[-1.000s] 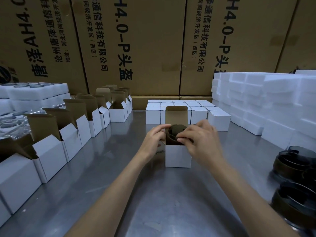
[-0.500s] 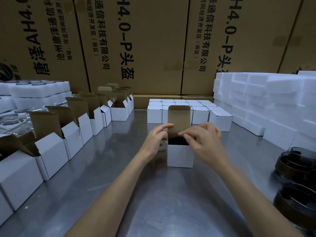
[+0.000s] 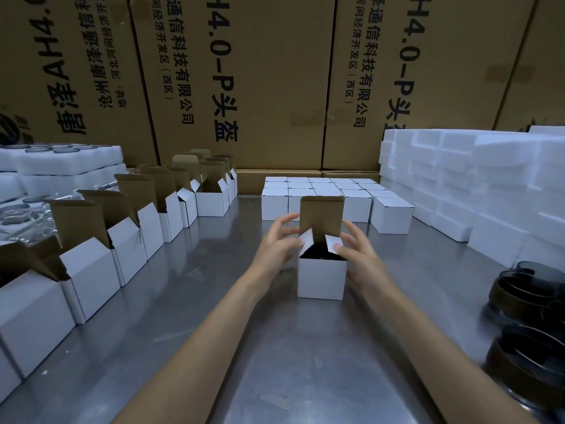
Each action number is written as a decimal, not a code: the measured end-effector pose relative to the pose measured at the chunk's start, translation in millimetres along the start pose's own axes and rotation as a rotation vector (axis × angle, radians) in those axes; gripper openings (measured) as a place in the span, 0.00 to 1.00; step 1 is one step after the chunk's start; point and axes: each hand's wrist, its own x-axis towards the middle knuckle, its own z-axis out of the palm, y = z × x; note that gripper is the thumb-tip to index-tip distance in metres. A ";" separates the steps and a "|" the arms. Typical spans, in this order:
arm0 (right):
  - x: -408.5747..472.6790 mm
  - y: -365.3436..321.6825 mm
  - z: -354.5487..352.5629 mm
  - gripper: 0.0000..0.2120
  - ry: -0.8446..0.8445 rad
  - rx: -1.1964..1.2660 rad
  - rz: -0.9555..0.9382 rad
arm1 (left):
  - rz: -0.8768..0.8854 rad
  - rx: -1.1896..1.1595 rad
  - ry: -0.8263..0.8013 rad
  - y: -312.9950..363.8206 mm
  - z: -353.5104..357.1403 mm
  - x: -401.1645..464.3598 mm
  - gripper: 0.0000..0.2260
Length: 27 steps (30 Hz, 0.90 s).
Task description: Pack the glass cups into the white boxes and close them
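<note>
A small white box (image 3: 321, 278) stands upright on the steel table (image 3: 275, 362) in the middle. Its brown top flap stands up and both white side flaps lean inward over a dark glass cup (image 3: 319, 251) inside. My left hand (image 3: 279, 240) touches the left side flap with spread fingers. My right hand (image 3: 360, 255) presses the right side flap with its fingertips and cups the box's right wall. Loose dark glass cups (image 3: 526, 295) crowd the table's right edge.
A row of open white boxes (image 3: 91, 270) runs along the left. Closed white boxes (image 3: 336, 197) sit in a block behind the middle. White foam blocks (image 3: 477, 191) pile up at right, foam trays (image 3: 61, 160) at left. Big cardboard cartons (image 3: 275, 81) wall the back.
The cup has gone down into the box. Both hands have come off the cup and moved onto the side flaps, which now fold inward.
</note>
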 end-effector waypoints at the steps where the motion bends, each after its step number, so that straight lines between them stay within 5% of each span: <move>1: 0.5 0.9 0.7 0.20 -0.003 -0.008 -0.005 | -0.003 0.003 -0.016 -0.8 -0.2 0.5 0.18; 9: -5.5 3.2 0.7 0.06 0.008 -0.001 -0.020 | -0.013 -0.040 -0.005 -7.6 -3.3 -0.7 0.09; 21: -14.9 3.4 4.4 0.24 -0.027 0.012 -0.089 | 0.048 -0.003 -0.122 -3.1 -3.1 -8.0 0.22; 27: -11.3 8.0 4.1 0.11 0.005 -0.010 -0.159 | 0.106 0.029 -0.062 -5.6 -4.6 -9.1 0.17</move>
